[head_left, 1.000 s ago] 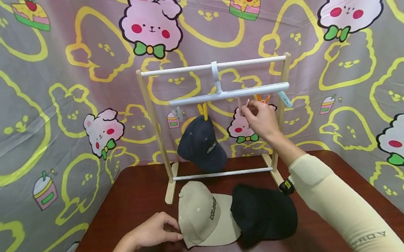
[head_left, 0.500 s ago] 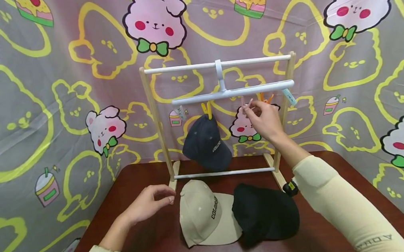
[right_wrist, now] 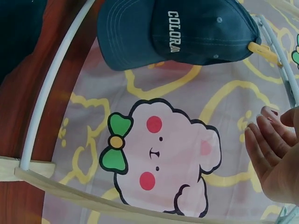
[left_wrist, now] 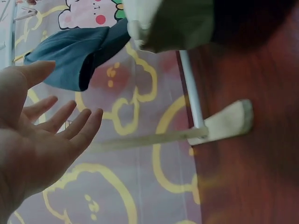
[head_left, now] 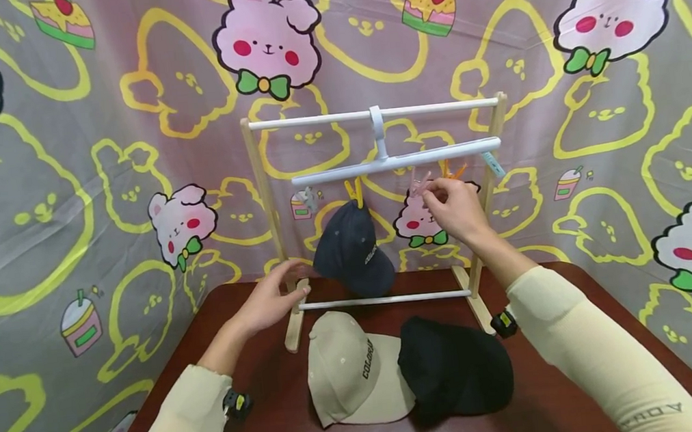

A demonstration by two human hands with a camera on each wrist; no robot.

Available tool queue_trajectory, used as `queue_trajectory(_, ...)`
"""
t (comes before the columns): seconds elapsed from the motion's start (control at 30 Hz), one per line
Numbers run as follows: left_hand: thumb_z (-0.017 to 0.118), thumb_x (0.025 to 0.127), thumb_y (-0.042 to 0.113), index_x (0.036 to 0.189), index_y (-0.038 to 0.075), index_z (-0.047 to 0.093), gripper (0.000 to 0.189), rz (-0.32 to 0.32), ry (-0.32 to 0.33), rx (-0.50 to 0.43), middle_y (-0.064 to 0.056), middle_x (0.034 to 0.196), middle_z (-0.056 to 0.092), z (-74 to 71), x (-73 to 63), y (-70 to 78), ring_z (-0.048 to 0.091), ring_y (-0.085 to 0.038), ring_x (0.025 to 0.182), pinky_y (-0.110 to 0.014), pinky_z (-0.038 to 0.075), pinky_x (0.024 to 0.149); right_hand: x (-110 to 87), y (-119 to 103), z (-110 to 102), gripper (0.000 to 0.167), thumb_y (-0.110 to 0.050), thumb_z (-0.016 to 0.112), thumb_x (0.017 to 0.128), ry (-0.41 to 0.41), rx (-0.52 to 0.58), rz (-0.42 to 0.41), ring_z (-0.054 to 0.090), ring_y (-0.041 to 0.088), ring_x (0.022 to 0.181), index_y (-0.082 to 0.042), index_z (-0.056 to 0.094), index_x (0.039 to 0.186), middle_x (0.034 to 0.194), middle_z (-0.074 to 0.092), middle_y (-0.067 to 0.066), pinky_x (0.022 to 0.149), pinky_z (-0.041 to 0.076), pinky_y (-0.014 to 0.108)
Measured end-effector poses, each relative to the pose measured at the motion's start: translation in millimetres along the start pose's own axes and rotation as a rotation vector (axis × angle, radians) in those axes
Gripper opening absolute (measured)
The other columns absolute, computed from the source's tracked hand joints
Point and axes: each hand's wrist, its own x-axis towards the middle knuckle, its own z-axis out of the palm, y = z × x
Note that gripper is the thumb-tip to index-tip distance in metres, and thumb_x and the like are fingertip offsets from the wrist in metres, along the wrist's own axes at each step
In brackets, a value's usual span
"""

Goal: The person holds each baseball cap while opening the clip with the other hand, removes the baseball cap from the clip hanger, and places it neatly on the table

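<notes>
My right hand is raised under the hanger bar, thumb and forefinger pinching a pink clothespin. Loosely bent fingers of my left hand reach toward the left post of the rack, holding nothing. To the right of that hand a navy cap hangs from a yellow clothespin on the pale blue hanger. On the table below lie a beige cap and a black cap, the black one overlapping the beige brim. In the left wrist view the palm and spread fingertips show.
A wooden rack with a white top rod carries the hanger. Grey, orange and light blue clothespins hang along it too. The rack's feet stand on a dark red table, with a patterned curtain behind.
My left hand has left the beige cap's edge and risen forward toward the rack and the hanging navy cap. The right hand stays at the pink clothespin.
</notes>
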Motion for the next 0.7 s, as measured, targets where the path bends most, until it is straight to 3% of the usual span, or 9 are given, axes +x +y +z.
queue_trajectory(0.23,0.064,0.103,0.023,0.16,0.005,0.025,0.072,-0.031,-0.01,-0.087,-0.022,0.158,0.036,5.2,29.4,14.5,0.041,-0.046,0.142,-0.058,0.041,0.112,1.3,2,-6,0.024,-0.014,0.056,0.101,-0.072,0.006,-0.044,0.073,0.025,0.079,0.0,0.075,0.104,0.091,0.076,0.012,0.066,0.057,0.033)
queue_trajectory(0.43,0.063,0.103,0.02,0.158,0.004,0.031,0.065,-0.027,-0.018,-0.131,-0.024,0.152,0.044,11.9,45.6,19.1,0.044,-0.044,0.14,-0.055,0.043,0.112,3.6,5,-12,0.024,-0.015,0.058,0.102,-0.125,0.005,-0.099,0.073,0.026,0.085,0.0,0.074,0.109,0.097,0.077,0.013,0.071,0.058,0.04)
queue_trajectory(0.7,0.057,0.106,0.014,0.154,0.006,0.041,0.052,-0.051,-0.1,-0.211,-0.022,0.14,0.054,21.1,52.5,34.1,0.063,-0.036,0.12,-0.042,0.06,0.087,6.5,5,-16,0.026,-0.019,0.058,0.104,-0.198,-0.032,-0.133,0.072,0.03,0.092,-0.002,0.072,0.118,0.107,0.075,0.014,0.075,0.058,0.047)
